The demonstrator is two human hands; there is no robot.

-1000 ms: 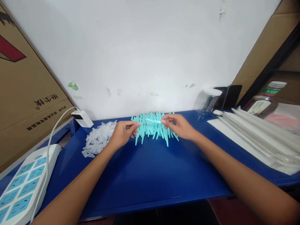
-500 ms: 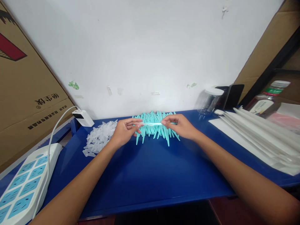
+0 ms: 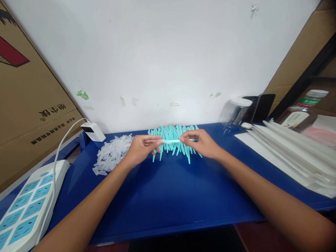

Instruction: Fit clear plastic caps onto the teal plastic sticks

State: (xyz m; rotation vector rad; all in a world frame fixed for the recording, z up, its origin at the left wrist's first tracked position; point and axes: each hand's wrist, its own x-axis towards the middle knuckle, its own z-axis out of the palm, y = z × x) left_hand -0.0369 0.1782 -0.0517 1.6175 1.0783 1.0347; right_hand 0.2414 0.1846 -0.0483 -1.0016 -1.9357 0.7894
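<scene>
My left hand (image 3: 144,148) and my right hand (image 3: 199,142) meet over a heap of teal plastic sticks (image 3: 173,140) at the back of the blue table (image 3: 168,196). Between their fingertips they pinch one teal stick with a clear cap on it (image 3: 170,141), held level. The left fingers grip the capped end, the right fingers the teal end. A pile of clear plastic caps (image 3: 111,154) lies just left of my left hand.
A white power strip (image 3: 26,203) with its cable and a white charger (image 3: 92,131) sit at the left. Cardboard boxes (image 3: 28,105) flank the left wall. At the right lie stacked white paper sheets (image 3: 291,154), a clear jar (image 3: 233,112), a dark phone (image 3: 262,106) and a bottle (image 3: 301,112).
The hands have drawn slightly closer together on the stick, and the clear cap sits further onto it. The piles have not moved.
</scene>
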